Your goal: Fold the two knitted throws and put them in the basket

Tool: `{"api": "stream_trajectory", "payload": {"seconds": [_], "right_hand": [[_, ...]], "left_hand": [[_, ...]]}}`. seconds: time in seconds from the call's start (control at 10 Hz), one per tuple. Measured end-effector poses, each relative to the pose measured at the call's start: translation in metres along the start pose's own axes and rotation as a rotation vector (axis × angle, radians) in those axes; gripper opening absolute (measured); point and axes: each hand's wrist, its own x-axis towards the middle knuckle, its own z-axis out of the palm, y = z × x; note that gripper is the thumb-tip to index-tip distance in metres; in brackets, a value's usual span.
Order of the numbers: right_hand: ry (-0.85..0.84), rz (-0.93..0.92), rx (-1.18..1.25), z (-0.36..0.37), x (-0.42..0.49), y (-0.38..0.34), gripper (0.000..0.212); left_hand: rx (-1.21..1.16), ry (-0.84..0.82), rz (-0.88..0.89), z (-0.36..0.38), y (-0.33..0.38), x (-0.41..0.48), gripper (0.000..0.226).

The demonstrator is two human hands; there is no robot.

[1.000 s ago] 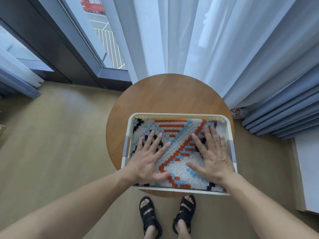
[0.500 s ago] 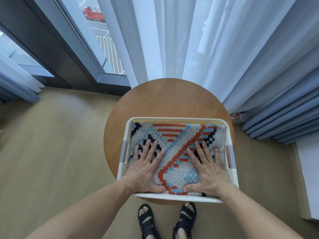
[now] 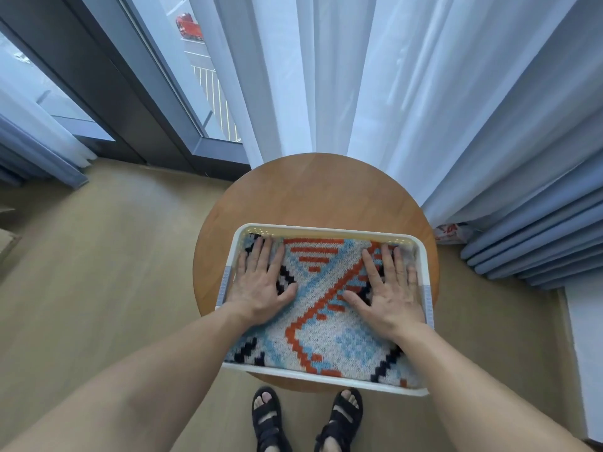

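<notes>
Both hands [image 3: 261, 285] flat (no grip) on throw [image 3: 323, 324] in basket [image 3: 326, 229].

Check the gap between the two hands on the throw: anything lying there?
Head view: only bare knitted throw, with its orange zigzag, lies between the left hand and right hand. Nothing else rests there.

No legible text, label, brand, number or sign found. Red marks noted on white bag [image 3: 452, 232] beside table [image 3: 313, 194], under curtain edge; too small and blurred to be read.
</notes>
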Motion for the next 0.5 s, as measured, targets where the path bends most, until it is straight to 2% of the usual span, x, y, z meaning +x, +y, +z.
{"api": "stream_trajectory", "payload": {"seconds": [0.1,0.2,0.3,0.5], "right_hand": [[-0.111,0.016,-0.013,-0.010,0.006,-0.002,0.096],[-0.214,0.039,-0.049,-0.025,0.013,-0.007,0.102],[-0.288,0.072,-0.027,-0.047,0.009,-0.014,0.098],[-0.320,0.121,0.216,-0.077,-0.032,-0.034,0.085]], "left_hand": [[0.018,-0.044,0.004,-0.007,-0.002,0.000,0.089],[0.019,-0.155,-0.014,-0.029,0.002,0.005,0.089],[-0.064,-0.260,-0.039,-0.054,0.012,0.003,0.084],[-0.133,-0.193,0.035,-0.080,0.010,-0.046,0.072]]}}
